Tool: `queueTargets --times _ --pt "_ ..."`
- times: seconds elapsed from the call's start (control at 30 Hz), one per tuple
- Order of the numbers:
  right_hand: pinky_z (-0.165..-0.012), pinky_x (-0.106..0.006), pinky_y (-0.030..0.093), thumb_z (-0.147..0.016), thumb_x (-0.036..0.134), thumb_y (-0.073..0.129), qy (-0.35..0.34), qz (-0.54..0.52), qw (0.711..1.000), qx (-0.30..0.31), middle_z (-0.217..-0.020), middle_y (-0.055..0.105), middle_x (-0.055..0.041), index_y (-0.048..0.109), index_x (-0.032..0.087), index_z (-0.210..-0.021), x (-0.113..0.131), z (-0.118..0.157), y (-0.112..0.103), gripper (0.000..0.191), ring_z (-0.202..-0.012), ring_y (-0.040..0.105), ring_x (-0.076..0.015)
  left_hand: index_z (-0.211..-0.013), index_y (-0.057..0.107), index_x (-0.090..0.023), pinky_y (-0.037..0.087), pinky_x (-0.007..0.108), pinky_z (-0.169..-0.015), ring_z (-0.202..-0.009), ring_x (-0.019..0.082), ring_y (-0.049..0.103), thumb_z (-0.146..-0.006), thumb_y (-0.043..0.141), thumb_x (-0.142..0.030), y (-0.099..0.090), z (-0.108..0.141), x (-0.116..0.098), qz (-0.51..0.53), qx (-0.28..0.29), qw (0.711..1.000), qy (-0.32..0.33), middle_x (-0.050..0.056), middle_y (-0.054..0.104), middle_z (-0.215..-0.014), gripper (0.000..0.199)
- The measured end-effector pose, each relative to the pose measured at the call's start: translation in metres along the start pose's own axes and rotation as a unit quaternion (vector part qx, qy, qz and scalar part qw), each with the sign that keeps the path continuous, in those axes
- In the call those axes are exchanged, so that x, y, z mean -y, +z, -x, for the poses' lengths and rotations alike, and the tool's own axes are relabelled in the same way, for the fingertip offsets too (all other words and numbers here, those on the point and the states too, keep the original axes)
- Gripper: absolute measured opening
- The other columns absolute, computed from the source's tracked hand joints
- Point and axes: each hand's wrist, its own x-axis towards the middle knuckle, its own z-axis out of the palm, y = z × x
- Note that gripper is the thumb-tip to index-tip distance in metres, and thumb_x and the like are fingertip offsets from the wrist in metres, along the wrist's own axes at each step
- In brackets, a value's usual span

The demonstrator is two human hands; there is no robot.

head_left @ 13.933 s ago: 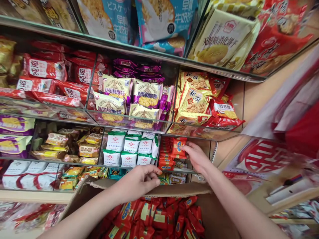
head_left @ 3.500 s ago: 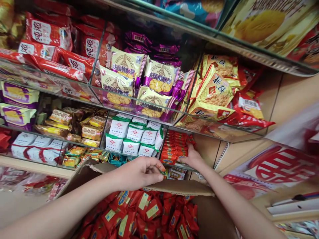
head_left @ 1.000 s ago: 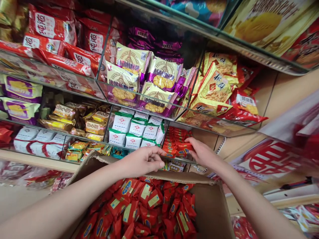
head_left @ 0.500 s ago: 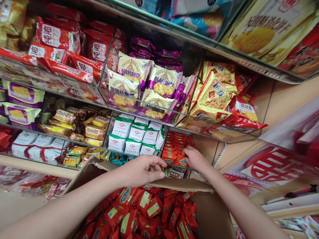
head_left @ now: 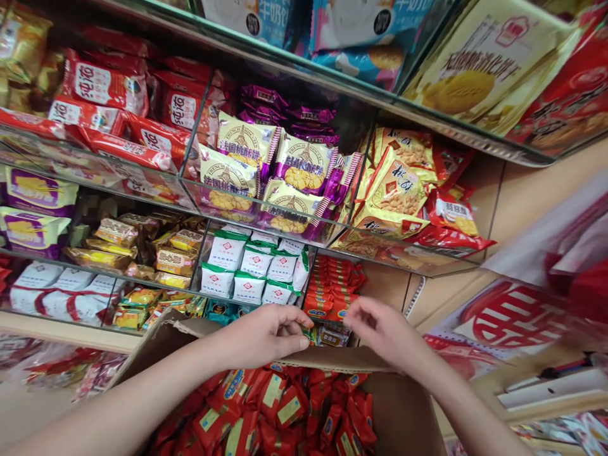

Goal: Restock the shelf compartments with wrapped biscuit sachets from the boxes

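Note:
My left hand (head_left: 280,332) hovers above the near flap of an open cardboard box (head_left: 403,405). Its fingers are loosely bent, thumb and fingertips apart, with nothing visible between them. Many small red wrapped packets (head_left: 273,396) fill the box. Just in front of the shelf, my right hand (head_left: 384,329) has its fingers curved and a gap at the thumb; I see nothing in it. Close to its fingertips, red packets (head_left: 327,288) stand in rows in a shelf compartment. White packets with green tops (head_left: 251,263) fill the compartment to their left.
Clear-fronted shelves of biscuits rise ahead, with cream-and-purple packs (head_left: 304,164) and yellow packs (head_left: 399,183) above the hands. A glass upper shelf edge (head_left: 332,69) overhangs them. A red-and-white printed bag (head_left: 517,316) hangs at the right.
My right hand has drawn back from the red packets on the shelf, toward me and the box. My left hand has stayed above the box flap. The view has shifted slightly.

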Motion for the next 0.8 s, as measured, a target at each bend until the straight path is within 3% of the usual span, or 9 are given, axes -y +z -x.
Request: queueTargets --times 0.1,0.17,0.23,0.33,0.5,0.63,0.73,0.8 --pt "-0.059 -0.019 0.041 -0.075 0.027 0.048 0.022 -0.089 0.968 0.233 -0.074 0.06 0.0015 0.057 0.021 -0.078 0.025 0.042 0.017 0.011 -0.067 0.054 -0.0117 -0.096 0.053 -0.018 0.038 0.019 -0.06 -0.064 0.01 0.049 -0.074 0.05 -0.039 0.0 0.0 -0.001 -0.003 -0.005 1.0 0.002 -0.001 0.056 -0.073 0.032" --pt "-0.073 -0.024 0.042 -0.07 0.025 0.054 0.05 -0.019 0.941 0.335 -0.091 0.061 -0.0032 0.059 0.021 -0.09 0.025 0.06 0.044 0.021 -0.085 0.055 -0.0179 -0.097 0.053 -0.018 0.038 0.019 -0.06 -0.064 0.01 0.05 -0.073 0.051 -0.039 0.0 0.0 -0.001 -0.004 -0.007 1.0 -0.002 -0.002 0.057 -0.073 0.032" --pt "-0.084 -0.033 0.039 -0.068 0.015 0.052 0.109 0.107 0.932 0.329 -0.108 0.054 -0.0135 0.056 0.015 -0.103 0.017 0.068 0.076 0.034 -0.1 0.049 -0.0262 -0.098 0.053 -0.018 0.039 0.02 -0.062 -0.067 0.011 0.051 -0.073 0.051 -0.039 0.001 -0.001 -0.001 -0.009 -0.007 1.0 -0.01 -0.001 0.058 -0.075 0.033" --pt "-0.081 -0.038 0.04 -0.071 0.002 0.037 0.161 0.208 0.926 0.271 -0.116 0.046 -0.0184 0.051 0.012 -0.109 0.004 0.068 0.112 0.043 -0.103 0.047 -0.0296 -0.099 0.053 -0.018 0.04 0.02 -0.062 -0.067 0.011 0.051 -0.073 0.051 -0.039 0.002 -0.002 -0.001 -0.02 -0.004 1.0 -0.011 -0.001 0.057 -0.075 0.034" --pt "-0.073 -0.038 0.044 -0.07 -0.003 0.029 0.172 0.222 0.932 0.231 -0.124 0.038 -0.018 0.048 0.02 -0.114 -0.002 0.067 0.131 0.053 -0.107 0.044 -0.0313 -0.099 0.053 -0.017 0.039 0.02 -0.06 -0.065 0.011 0.049 -0.074 0.05 -0.039 0.003 -0.002 -0.001 -0.024 -0.001 1.0 -0.009 -0.001 0.056 -0.074 0.034" --pt "-0.084 -0.042 0.038 -0.067 0.0 0.039 0.181 0.18 0.933 0.253 -0.127 0.034 -0.0203 0.037 0.02 -0.124 0.001 0.067 0.119 0.06 -0.111 0.04 -0.0324 -0.099 0.053 -0.018 0.039 0.02 -0.061 -0.066 0.011 0.05 -0.074 0.05 -0.039 0.003 -0.001 0.0 -0.026 -0.003 1.0 -0.004 -0.001 0.057 -0.075 0.034" --pt "-0.087 -0.038 0.036 -0.062 0.003 0.049 0.153 0.071 0.947 0.273 -0.12 0.044 -0.0153 0.037 0.021 -0.123 0.011 0.07 0.086 0.064 -0.108 0.044 -0.0281 -0.099 0.053 -0.017 0.039 0.02 -0.061 -0.066 0.011 0.05 -0.073 0.051 -0.04 0.002 -0.001 0.001 -0.017 -0.002 1.0 -0.002 -0.001 0.058 -0.075 0.034" --pt "-0.086 -0.032 0.038 -0.064 0.007 0.052 0.097 -0.052 0.963 0.247 -0.112 0.051 -0.0073 0.037 0.026 -0.12 0.021 0.07 0.056 0.061 -0.101 0.048 -0.0215 -0.1 0.053 -0.017 0.04 0.02 -0.061 -0.066 0.011 0.051 -0.074 0.05 -0.042 0.001 0.0 0.0 0.001 0.005 1.0 -0.003 0.0 0.059 -0.075 0.036"
